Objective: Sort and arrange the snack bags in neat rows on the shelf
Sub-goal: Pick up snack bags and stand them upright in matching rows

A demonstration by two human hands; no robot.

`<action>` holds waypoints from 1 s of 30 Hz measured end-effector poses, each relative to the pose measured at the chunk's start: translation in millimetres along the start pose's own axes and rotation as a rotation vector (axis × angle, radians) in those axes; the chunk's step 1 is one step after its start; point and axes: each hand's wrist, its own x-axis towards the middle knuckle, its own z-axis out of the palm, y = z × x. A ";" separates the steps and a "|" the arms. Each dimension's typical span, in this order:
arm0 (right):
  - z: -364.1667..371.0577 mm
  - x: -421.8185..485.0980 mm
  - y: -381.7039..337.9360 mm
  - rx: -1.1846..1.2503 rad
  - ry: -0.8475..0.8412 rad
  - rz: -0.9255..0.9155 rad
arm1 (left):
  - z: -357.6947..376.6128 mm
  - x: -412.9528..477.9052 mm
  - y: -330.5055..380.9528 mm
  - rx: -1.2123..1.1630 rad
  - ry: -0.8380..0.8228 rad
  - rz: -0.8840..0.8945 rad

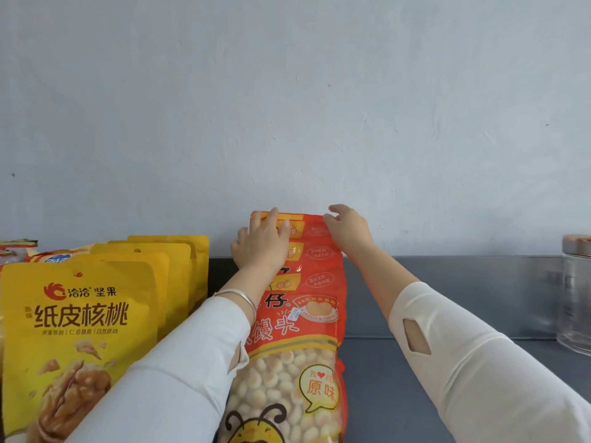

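A row of red-orange snack bags [315, 282] stands one behind another on the dark grey shelf [447, 314], running from the front edge back to the wall. My left hand [260, 247] lies over the top left of the rearmost bags, fingers spread flat on them. At the top right corner of the back bag, the fingers of my right hand [347, 231] curl onto its edge. To the left stands a row of yellow walnut bags [80, 330], upright and lined up front to back.
More snack bags [19, 251] show at the far left behind the yellow row. A clear glass jar [575, 298] with a wooden lid stands at the right edge of the shelf. A pale blue wall [287, 107] rises behind the shelf.
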 end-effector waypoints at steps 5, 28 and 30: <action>0.6 -31.8 9.1 0.061 0.169 -0.003 | -11.8 -27.9 1.3 -0.041 0.049 0.050; 20.4 -189.4 23.4 0.484 0.066 0.395 | -26.7 -154.4 -65.7 -1.019 -0.448 -0.353; 18.9 -199.8 26.0 0.474 0.017 0.433 | -28.2 -162.4 -70.6 -1.057 -0.492 -0.366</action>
